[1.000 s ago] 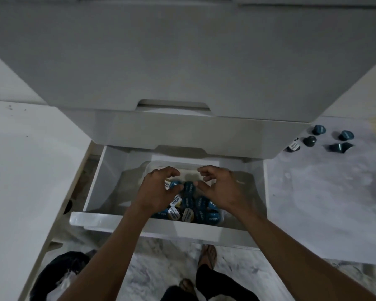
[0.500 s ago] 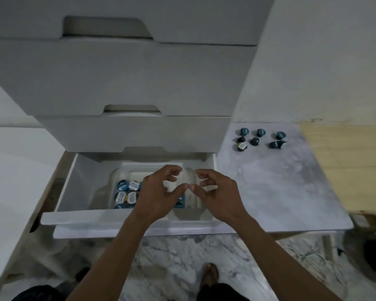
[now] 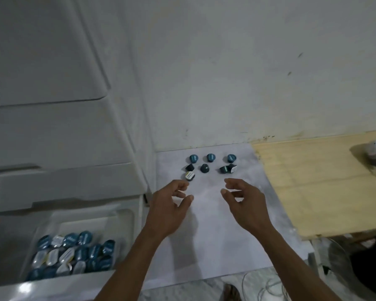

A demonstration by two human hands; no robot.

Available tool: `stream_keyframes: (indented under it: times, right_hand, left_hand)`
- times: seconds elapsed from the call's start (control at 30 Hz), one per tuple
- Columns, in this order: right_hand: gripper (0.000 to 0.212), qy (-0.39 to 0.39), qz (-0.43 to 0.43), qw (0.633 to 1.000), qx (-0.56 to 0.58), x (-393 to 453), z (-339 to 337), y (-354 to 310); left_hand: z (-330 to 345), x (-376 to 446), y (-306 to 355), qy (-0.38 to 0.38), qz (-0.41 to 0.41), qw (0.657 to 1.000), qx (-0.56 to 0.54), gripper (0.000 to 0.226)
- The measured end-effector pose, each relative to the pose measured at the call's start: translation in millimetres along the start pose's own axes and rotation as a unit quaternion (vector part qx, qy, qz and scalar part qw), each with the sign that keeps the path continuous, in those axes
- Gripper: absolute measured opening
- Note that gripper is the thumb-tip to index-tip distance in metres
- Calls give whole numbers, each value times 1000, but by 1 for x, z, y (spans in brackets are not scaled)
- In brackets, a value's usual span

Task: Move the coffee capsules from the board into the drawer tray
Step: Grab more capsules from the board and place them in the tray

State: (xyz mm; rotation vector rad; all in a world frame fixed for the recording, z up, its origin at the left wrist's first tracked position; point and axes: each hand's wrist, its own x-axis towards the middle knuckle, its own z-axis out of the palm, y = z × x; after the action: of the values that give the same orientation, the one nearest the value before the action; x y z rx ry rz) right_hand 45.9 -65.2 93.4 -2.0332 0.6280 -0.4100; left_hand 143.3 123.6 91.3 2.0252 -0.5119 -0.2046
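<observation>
Nearest, at the lower left, the open drawer holds a clear tray heaped with blue and foil-topped capsules; they fill its near end, some on their sides, some lid up. Just right of the drawer, both forearms reach forward over the pale marbled board that lies on the bench; the left hand hangs above the board with fingers loosely curled and thumb apart, gripping nothing; the right hand is held the same way, fingers bent, thumb and forefinger parted, and empty as well; the two hands are apart, with bare board between them. Beyond the fingertips sit the loose capsules, eight or so, near the board's far edge; three stand in a back row, the rest lie in front, and one foil-faced capsule lies just past the left hand's fingers, not touched. To the right of the board lies a light wooden panel. Behind it all rises a scuffed white wall, with closed drawer fronts to its left.
</observation>
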Motion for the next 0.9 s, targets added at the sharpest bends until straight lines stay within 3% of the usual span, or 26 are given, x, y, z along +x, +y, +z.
stream_keyframes:
  times: [0.2, 0.43, 0.67, 0.9]
  right_hand:
    - [27, -59, 0, 998, -37, 74, -18, 43]
    - [37, -147, 10, 985, -94, 141, 34, 74]
    - [41, -167, -70, 966, -186, 184, 90, 106]
    - [38, -173, -103, 949, -243, 194, 117, 133]
  left_hand:
    - [68, 46, -14, 49, -63, 996, 35, 28]
    - [103, 88, -61, 91, -123, 984, 90, 38]
    - [134, 124, -99, 103, -77, 983, 130, 47]
    - [152, 132, -133, 108, -55, 983, 139, 41]
